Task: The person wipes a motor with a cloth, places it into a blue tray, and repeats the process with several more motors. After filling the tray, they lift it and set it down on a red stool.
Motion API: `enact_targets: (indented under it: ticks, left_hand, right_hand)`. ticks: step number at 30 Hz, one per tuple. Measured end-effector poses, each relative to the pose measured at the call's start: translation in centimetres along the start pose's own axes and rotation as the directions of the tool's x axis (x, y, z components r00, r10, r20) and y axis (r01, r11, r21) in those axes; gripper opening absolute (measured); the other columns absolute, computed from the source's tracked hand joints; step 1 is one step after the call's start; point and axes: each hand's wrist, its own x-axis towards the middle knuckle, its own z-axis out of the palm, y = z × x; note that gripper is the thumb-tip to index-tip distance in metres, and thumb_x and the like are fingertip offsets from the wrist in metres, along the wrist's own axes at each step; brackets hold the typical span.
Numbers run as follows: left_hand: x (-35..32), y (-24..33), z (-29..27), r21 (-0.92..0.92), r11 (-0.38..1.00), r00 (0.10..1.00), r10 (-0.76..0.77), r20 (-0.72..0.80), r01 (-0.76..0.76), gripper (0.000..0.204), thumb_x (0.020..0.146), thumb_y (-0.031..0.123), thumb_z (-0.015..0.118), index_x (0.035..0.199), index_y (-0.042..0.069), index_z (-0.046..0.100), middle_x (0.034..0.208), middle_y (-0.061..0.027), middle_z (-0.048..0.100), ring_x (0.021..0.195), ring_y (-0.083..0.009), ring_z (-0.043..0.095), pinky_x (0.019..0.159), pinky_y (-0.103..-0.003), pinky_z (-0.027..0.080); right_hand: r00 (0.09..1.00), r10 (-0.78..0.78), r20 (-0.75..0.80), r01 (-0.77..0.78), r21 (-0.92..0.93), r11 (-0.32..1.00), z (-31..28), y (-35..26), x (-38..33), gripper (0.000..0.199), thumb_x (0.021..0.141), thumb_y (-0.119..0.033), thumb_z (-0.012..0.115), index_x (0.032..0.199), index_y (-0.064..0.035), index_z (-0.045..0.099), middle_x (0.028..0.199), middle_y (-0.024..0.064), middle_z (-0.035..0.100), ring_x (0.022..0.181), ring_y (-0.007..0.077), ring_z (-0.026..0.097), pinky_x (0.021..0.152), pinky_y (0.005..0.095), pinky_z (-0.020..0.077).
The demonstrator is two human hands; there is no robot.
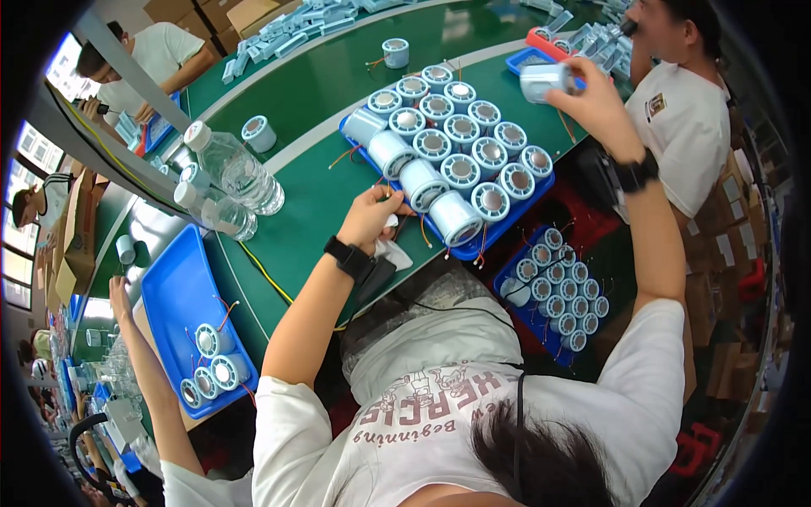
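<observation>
My right hand [604,110] is raised past the far right corner of a blue tray [507,221], its fingers closed around a light-blue cylinder [541,82]. Thin wires hang below that hand. Rows of similar cylinders [461,128] with ribbed ends and round grey centres stand in the tray. Along its near left side several more lie tilted, one of them a wrapped cylinder [425,184] with thin leads. Beside these leads my left hand [372,215] has its fingers pinched together; what they hold, if anything, is too small to name. A white scrap [391,253] lies below it.
Two plastic bottles [241,177] and a cylinder [258,133] stand left on the green table. Another blue tray [173,291] holds several cylinders at left. A filled tray [557,291] sits lower right. Co-workers [688,101] sit nearby, one person's arm [148,363] reaching in at left.
</observation>
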Motion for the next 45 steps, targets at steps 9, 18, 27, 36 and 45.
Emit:
enact_targets:
  ticks: [9, 18, 27, 36, 45]
  left_hand:
    - [0.5, 1.3, -2.2, -0.083, 0.997, 0.952, 0.026, 0.306, -0.001, 0.012, 0.095, 0.015, 0.053, 0.099, 0.005, 0.047, 0.086, -0.0086, 0.064, 0.038, -0.0061, 0.038, 0.036, -0.021, 0.029]
    - [1.3, 1.6, -3.3, -0.118, 0.992, 0.935, 0.007, 0.354, 0.037, 0.017, 0.092, 0.007, 0.052, 0.108, 0.005, 0.046, 0.086, -0.0078, 0.062, 0.040, -0.0076, 0.039, 0.037, -0.021, 0.030]
    - [1.9, 1.0, -4.1, -0.179, 0.980, 0.940, -0.019, 0.340, 0.084, 0.019, 0.088, 0.004, 0.055, 0.105, 0.002, 0.047, 0.092, -0.0121, 0.065, 0.047, -0.0101, 0.049, 0.035, -0.022, 0.030]
    - [2.4, 0.2, -4.1, -0.157, 0.986, 0.926, 0.006, 0.377, 0.058, 0.025, 0.085, 0.003, 0.059, 0.106, 0.002, 0.045, 0.092, -0.0151, 0.066, 0.044, -0.0104, 0.048, 0.033, -0.021, 0.028]
    - [1.6, -0.1, -3.9, -0.152, 0.987, 0.932, 0.013, 0.363, 0.045, 0.025, 0.085, 0.004, 0.060, 0.105, 0.002, 0.045, 0.090, -0.0157, 0.066, 0.041, -0.0106, 0.046, 0.033, -0.022, 0.028]
  right_hand:
    - [0.987, 0.156, 0.051, -0.131, -0.324, 0.937, 12.5, 9.2, 18.4, 0.066, 0.062, -0.047, 0.073, 0.101, 0.0056, 0.064, 0.094, 0.0243, 0.066, 0.093, 0.0388, 0.063, 0.082, 0.0386, 0.0515]
    - [0.960, 0.226, 0.164, -0.130, -0.452, 0.883, 18.4, 16.4, 22.9, 0.079, 0.072, -0.062, 0.065, 0.110, 0.0071, 0.060, 0.107, 0.0298, 0.061, 0.107, 0.0414, 0.057, 0.093, 0.0427, 0.0455]
    - [0.858, -0.514, -0.005, 0.481, -0.345, 0.806, 10.2, -0.9, 9.9, 0.042, 0.085, -0.033, 0.065, 0.115, -0.0036, 0.059, 0.114, 0.0148, 0.059, 0.104, 0.0317, 0.056, 0.088, 0.0358, 0.0442]
    - [0.701, -0.493, 0.515, 0.630, -0.122, 0.767, 11.1, -6.9, -10.3, 0.075, 0.061, -0.052, 0.076, 0.116, -0.0062, 0.052, 0.112, 0.0089, 0.052, 0.104, 0.0273, 0.046, 0.089, 0.0415, 0.0298]
    - [0.891, -0.422, 0.168, 0.454, -0.319, 0.832, 14.1, -6.6, -13.3, 0.069, 0.066, -0.037, 0.078, 0.117, -0.0007, 0.048, 0.108, 0.0129, 0.053, 0.101, 0.0287, 0.049, 0.086, 0.0412, 0.0317]
